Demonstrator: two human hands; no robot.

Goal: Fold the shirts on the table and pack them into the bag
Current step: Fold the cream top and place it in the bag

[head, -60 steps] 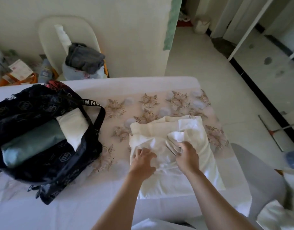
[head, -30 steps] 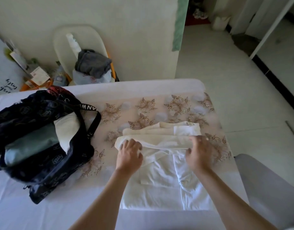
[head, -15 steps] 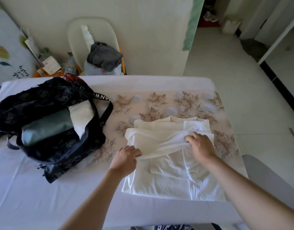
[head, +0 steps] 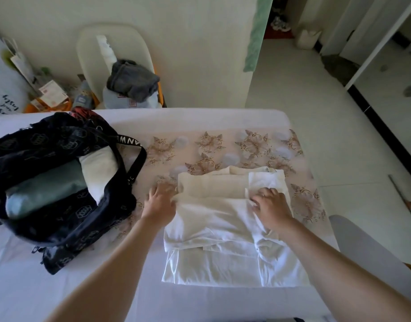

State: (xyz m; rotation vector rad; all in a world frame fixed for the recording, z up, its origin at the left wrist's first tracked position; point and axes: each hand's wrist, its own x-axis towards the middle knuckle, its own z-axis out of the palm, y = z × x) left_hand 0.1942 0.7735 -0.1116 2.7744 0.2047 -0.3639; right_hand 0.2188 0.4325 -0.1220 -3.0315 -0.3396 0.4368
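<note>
Two hands work the white shirt, which lies flat on the table just right of the black bag. The left hand pinches the folded edge at the shirt side nearest the bag; the right hand presses fingers-down on the far side, and whether it grips cloth cannot be told. The bag stands open and already holds a green rolled garment and a white rolled garment. To fold well, keep both hands level with each other, draw the doubled edge evenly toward the body, and smooth from the centre outward before each turn, so the bundle stays narrow enough for the bag opening.
</note>
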